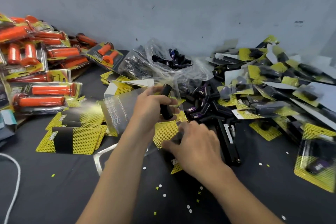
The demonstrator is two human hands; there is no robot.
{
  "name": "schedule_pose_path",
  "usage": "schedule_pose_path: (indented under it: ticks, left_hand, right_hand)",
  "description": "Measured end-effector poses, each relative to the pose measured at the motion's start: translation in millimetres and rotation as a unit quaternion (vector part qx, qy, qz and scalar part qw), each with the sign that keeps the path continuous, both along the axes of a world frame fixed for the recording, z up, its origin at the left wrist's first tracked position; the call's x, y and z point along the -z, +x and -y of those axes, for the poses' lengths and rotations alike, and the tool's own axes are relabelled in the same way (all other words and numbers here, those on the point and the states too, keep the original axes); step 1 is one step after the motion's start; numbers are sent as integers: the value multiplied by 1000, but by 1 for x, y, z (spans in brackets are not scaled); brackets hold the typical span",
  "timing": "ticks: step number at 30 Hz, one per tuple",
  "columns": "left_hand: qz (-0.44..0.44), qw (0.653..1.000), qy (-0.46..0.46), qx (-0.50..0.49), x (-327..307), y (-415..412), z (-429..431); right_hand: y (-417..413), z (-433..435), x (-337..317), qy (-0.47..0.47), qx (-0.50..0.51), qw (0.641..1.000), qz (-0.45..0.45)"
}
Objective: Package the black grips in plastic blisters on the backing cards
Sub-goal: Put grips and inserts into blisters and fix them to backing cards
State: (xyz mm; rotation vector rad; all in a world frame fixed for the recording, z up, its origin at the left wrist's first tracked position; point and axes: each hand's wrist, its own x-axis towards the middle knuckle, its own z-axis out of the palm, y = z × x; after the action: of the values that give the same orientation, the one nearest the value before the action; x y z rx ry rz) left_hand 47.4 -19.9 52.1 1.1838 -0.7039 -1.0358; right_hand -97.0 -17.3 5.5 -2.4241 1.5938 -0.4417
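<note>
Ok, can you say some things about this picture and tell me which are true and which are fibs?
1. The left hand holds a black grip. True.
2. The packed orange grips are piled on the right. False: the orange grips are piled on the left.
3. The right hand is over a yellow backing card. True.
4. The right hand holds the black stapler. False: the black stapler lies on the table beside that hand.
</note>
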Motion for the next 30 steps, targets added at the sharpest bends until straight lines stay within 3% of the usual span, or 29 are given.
schedule_pose_path:
  ticks: [1, 4, 7, 10, 13, 17, 23, 28, 30]
  left_hand:
    - [-4, 1000, -1, -5, 3, -2, 3]
    - [-10, 1000, -6, -9, 8, -11, 10]
    - [-16, 1000, -16, 1, 8, -16, 16]
    - [-33, 999, -32, -2, 6, -15, 21]
    - [-47, 998, -37, -11, 7, -14, 27]
    - [-34, 999, -31, -6, 18, -22, 34]
    - [-44, 998, -40, -3, 33, -21, 36]
    - [-52, 997, -60, -23, 46, -31, 34]
    - [-50, 996, -71, -22, 52, -35, 33]
  right_hand:
    - [-1, -3, 2, 26, -6, 1000, -13]
    - [-9, 3, 0, 90, 17, 989, 116]
    - [-23, 21, -3, 113, 53, 981, 149]
    - [-28, 19, -5, 106, 63, 985, 118]
    - [-23, 6, 3, 61, 50, 997, -2]
    - [-27, 9, -4, 119, 50, 990, 51]
    - [-45, 18, -10, 157, 3, 986, 50]
    - [-49, 16, -7, -43, 71, 996, 15]
    - [-54, 20, -3, -122, 111, 981, 106]
